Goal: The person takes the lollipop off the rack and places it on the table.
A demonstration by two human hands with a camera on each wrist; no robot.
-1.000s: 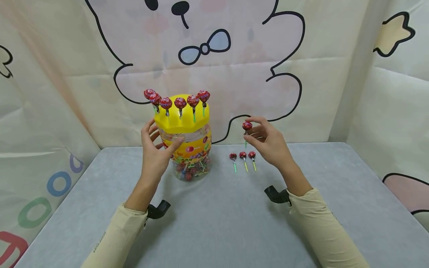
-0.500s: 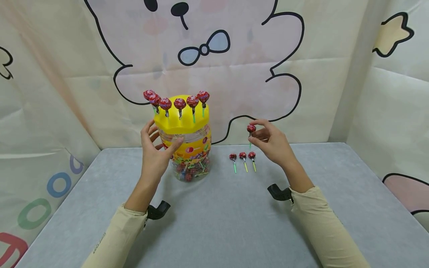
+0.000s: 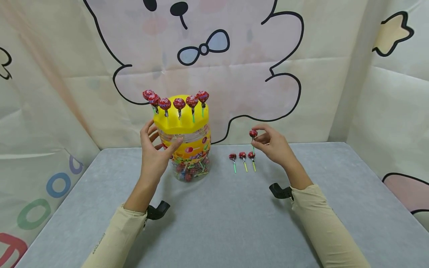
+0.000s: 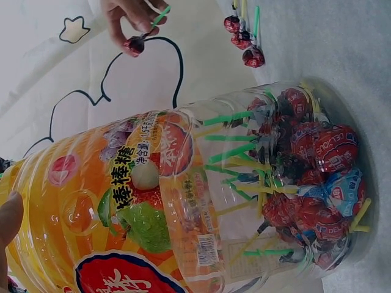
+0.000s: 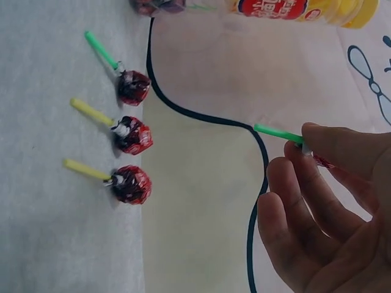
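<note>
My left hand (image 3: 156, 154) grips the side of a clear plastic candy jar (image 3: 191, 149) with a yellow lid (image 3: 181, 121), thumb across the front. Several red-wrapped lollipops (image 3: 179, 104) stand upright along the lid's rim. Through the jar's lower wall show more lollipops (image 4: 330, 152), mostly red with one blue. In the air to the right, my right hand (image 3: 274, 146) pinches a lollipop (image 3: 253, 133) by thumb and fingertips, its green stick (image 5: 278, 132) pointing down. Below it on the table lie three lollipops (image 3: 242, 155) in a row, heads away from me.
A grey-blue table (image 3: 214, 223) carries the jar at its back, left of centre. Behind hangs a pale curtain (image 3: 234, 82) with a cartoon drawing. Black wrist cameras (image 3: 158, 210) stick out from both sleeves.
My right hand has moved slightly right and down with its lollipop, closer to the row on the table. The left hand and the jar have stayed in place.
</note>
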